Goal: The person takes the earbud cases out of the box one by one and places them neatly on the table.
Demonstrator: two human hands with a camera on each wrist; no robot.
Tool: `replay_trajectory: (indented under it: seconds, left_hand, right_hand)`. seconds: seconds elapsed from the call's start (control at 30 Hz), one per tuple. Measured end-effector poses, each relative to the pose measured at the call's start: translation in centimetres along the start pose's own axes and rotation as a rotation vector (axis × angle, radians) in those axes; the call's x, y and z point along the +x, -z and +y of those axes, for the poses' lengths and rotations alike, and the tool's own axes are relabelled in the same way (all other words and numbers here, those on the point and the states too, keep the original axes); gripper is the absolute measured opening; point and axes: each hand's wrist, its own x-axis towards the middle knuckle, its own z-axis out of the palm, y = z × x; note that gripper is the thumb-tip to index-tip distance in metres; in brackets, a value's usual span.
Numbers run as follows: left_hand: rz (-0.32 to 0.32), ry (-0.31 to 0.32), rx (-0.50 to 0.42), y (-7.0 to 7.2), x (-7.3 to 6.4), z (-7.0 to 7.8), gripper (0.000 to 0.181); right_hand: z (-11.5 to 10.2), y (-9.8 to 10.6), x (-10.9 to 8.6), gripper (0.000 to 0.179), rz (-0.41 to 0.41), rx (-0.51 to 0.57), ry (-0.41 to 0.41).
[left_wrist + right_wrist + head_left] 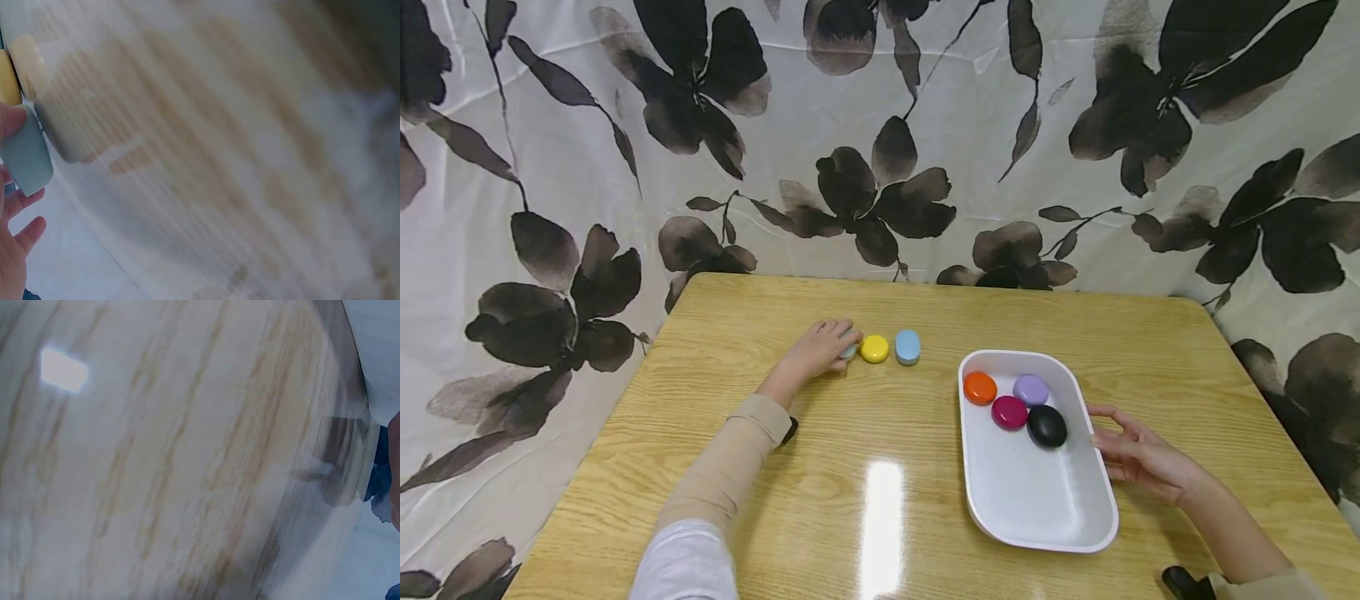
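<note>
My left hand (822, 348) is at the far left part of the table, thumb and fingers pinching a pale blue-grey rounded block (28, 156). In the head view the fingers cover most of that block. Just right of it sit a smooth yellow disc (874, 349) and a light blue oval block (907, 347). My right hand (1142, 454) rests beside the white tray (1037, 512), its loosely extended fingers at the tray's right wall. Inside the tray's far half lie an orange disc (980, 388), a lilac disc (1031, 389), a crimson disc (1009, 412) and a black disc (1047, 427).
The glossy wooden table (737, 517) carries a bright light reflection in front. Behind its back edge hangs a white curtain (1000, 150) with dark flowers, which also runs along the left side.
</note>
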Motion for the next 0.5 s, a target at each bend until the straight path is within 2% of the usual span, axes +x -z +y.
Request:
replay_trajectory:
  seconds: [0.2, 0.5]
  left_hand:
    - [-0.018, -0.003, -0.039, 0.03, -0.25, 0.01, 0.05]
    - [-0.001, -0.005, -0.095, -0.12, -0.64, 0.09, 0.05]
  right_hand:
    - [0.23, 0.12, 0.0, 0.044, -0.011, 0.001, 0.01]
    - [0.44, 0.17, -0.08, 0.045, -0.035, -0.012, 0.031]
